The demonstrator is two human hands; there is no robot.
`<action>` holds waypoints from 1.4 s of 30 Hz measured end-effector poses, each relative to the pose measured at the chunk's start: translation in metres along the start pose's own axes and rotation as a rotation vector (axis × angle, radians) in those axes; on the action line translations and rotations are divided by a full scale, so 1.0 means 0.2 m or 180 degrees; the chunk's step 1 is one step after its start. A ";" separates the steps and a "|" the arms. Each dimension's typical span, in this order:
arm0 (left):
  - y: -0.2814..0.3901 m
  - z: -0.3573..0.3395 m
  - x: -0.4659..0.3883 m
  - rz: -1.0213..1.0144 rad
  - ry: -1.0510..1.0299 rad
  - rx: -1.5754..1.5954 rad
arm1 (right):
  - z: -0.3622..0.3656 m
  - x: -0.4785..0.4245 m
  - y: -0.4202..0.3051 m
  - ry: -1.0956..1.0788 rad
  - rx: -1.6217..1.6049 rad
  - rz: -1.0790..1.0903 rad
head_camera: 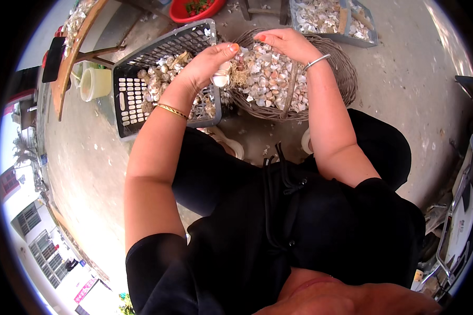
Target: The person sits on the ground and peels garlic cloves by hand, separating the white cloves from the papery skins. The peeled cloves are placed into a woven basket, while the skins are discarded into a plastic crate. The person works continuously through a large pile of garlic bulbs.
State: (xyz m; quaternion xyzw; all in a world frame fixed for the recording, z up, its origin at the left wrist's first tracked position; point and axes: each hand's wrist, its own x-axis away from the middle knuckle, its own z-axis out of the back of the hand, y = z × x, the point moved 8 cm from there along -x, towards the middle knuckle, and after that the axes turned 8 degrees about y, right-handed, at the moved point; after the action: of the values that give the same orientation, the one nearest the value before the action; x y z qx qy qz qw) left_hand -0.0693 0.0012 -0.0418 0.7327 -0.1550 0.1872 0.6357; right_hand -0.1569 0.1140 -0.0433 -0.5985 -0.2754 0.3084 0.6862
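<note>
My left hand [208, 65] grips a partly broken garlic bulb [221, 77] whose dry roots [239, 75] stick out to the right. Over the wicker basket [347, 75] is my right hand [289, 44], its thumb and fingers bent close together; whether anything sits between them cannot be seen. Loose garlic cloves [274, 80] and bits of papery skin fill the basket under its arched handle [290, 92]. To the left, touching or nearly touching it, stands a dark plastic crate [120, 76] with whole garlic bulbs [157, 84] inside.
A grey bin [352, 37] of garlic skins stands beyond the basket at right. At the far side are a red basin [199, 15] and wooden stool legs [264, 12]. A pale bucket [96, 84] and a wooden table [65, 75] are left; a parked scooter [455, 232] is right.
</note>
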 end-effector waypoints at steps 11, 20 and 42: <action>0.09 -0.11 0.04 -0.0300 -0.0469 0.0216 | -0.06 -0.04 0.00 0.0435 -0.1866 0.0107; 0.14 -0.05 0.02 -0.0944 0.0119 -0.0603 | 0.06 -0.02 -0.02 0.0819 -0.1628 -0.0035; 0.32 0.50 0.46 -0.1527 0.1935 0.0992 | -0.66 -0.01 0.99 -0.0280 0.3703 -0.0872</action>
State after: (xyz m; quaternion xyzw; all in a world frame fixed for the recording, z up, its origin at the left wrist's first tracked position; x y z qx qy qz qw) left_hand -0.0105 -0.1069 0.0448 0.7468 0.2449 0.2628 0.5596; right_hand -0.0777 0.0457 -0.2578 -0.0703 -0.1640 0.3418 0.9227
